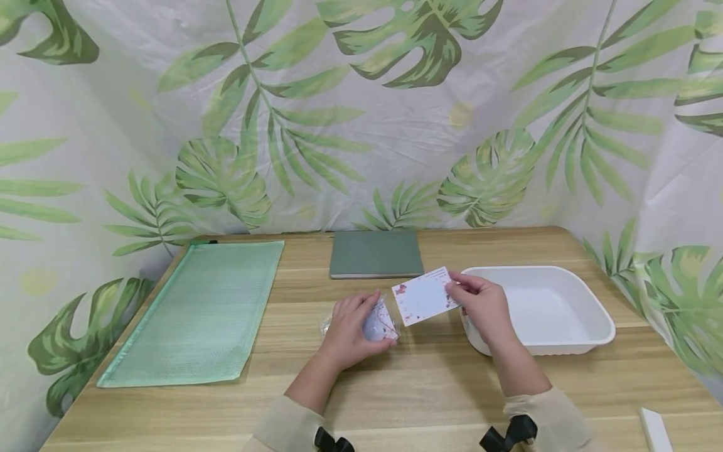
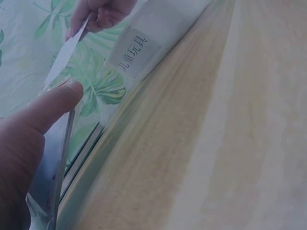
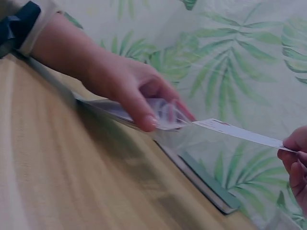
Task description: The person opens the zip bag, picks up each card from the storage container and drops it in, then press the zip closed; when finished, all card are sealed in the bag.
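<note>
My left hand (image 1: 349, 333) grips a clear plastic packet (image 1: 380, 323) with printed white cards showing inside, thumb along its near edge. A small white card (image 1: 423, 296) with red and pink prints round its border is pinched by my right hand (image 1: 484, 304) at its right end. The card slants just past the packet's right side, its lower left corner close to the packet's opening. From the right wrist view, the card (image 3: 244, 134) appears nearly edge-on between both hands, and the packet (image 3: 163, 112) tilts above the table.
A white plastic tray (image 1: 542, 307) with a Chinese-character label (image 2: 134, 51) stands right of my right hand. Behind the hands lies a dark green notebook (image 1: 375, 254). On the left is a green mesh zip pouch (image 1: 198, 314). A white object (image 1: 655, 430) sits at the lower right.
</note>
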